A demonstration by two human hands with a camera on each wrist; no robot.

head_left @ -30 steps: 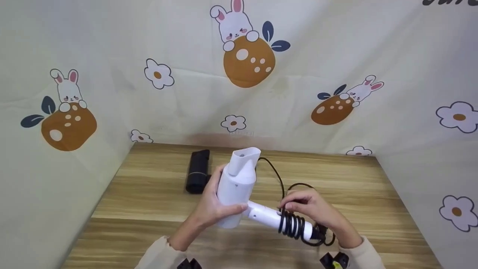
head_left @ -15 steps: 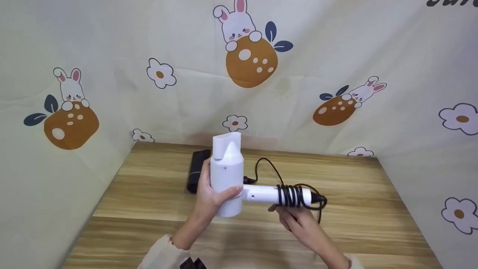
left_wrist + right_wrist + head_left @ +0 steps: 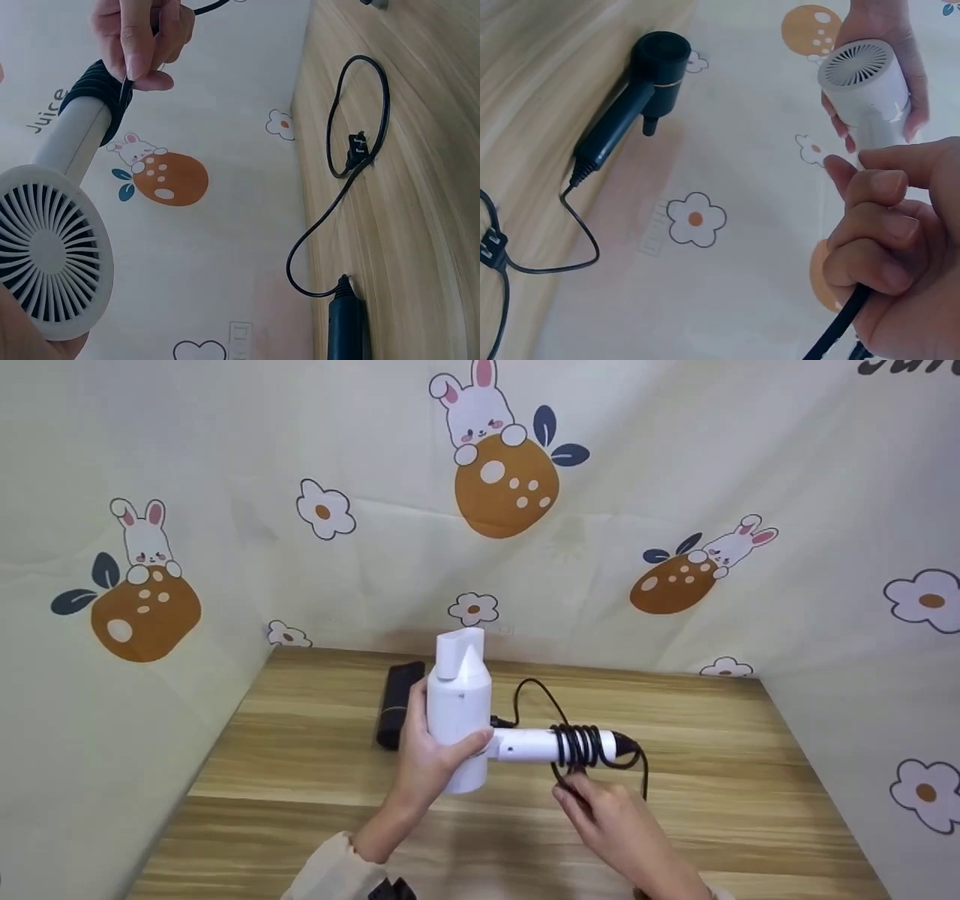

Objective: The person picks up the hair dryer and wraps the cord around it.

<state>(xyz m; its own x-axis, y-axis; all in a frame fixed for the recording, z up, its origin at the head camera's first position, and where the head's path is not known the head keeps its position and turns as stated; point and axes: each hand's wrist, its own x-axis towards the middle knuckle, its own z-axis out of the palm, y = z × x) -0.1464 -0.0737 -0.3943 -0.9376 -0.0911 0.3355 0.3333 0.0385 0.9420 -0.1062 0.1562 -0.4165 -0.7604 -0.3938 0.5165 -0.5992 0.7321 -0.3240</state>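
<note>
My left hand (image 3: 424,757) grips a white hair dryer (image 3: 461,709) round its barrel, thumb across the near side. Its flat nozzle points up and away, and the handle (image 3: 525,745) lies level to the right. Round the handle's outer end, a black cord (image 3: 577,745) is wound in several coils. Just below those coils, my right hand (image 3: 619,821) pinches a length of this cord. The right wrist view shows the cord (image 3: 838,322) running out from under curled fingers. The round slotted grille (image 3: 49,251) at the dryer's rear shows in the left wrist view.
A black hair dryer (image 3: 660,67) rests on the wooden table (image 3: 315,780) behind the white one. Its cord loops across the table to a plug (image 3: 358,150). A printed cloth (image 3: 375,562) with rabbits and flowers stands round the back and sides.
The white hair dryer's handle has swung up from a slant to level. My right hand has gone from above the coils to below them, drawing a length of cord down.
</note>
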